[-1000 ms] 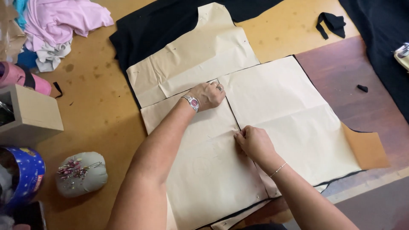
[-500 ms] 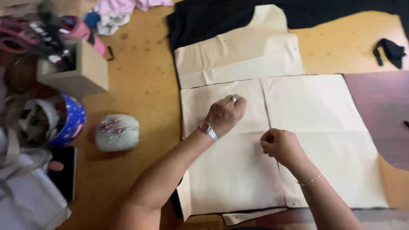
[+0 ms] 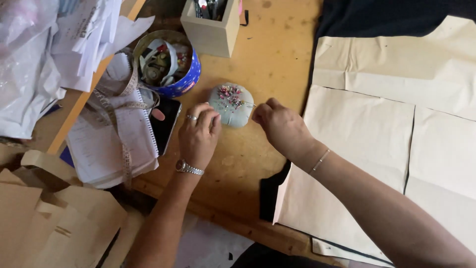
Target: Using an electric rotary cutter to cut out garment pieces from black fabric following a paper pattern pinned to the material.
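**Both hands at the pincushion**

My 2 hands meet at the grey pincushion (image 3: 231, 104), which sits on the wooden table (image 3: 277, 49) just above the centre of the frame, its top studded with coloured pin heads. My left hand (image 3: 199, 134) rests against its left side, fingers curled loosely together; a ring and a wristwatch show on it, and I cannot tell whether anything lies under those fingers. My right hand (image 3: 281, 128) comes in from the right, thumb and forefinger pressed together on a thin pin (image 3: 248, 104) at the cushion's right edge.

Up and left of the cushion stands a blue tin (image 3: 186, 84) of odds and ends, with a wooden box (image 3: 210, 34) above it. A notebook (image 3: 111, 144) and measuring tape (image 3: 119, 94) lie at the left. Cream paper pattern pieces (image 3: 367, 139) over black fabric (image 3: 386, 17) fill the right side.
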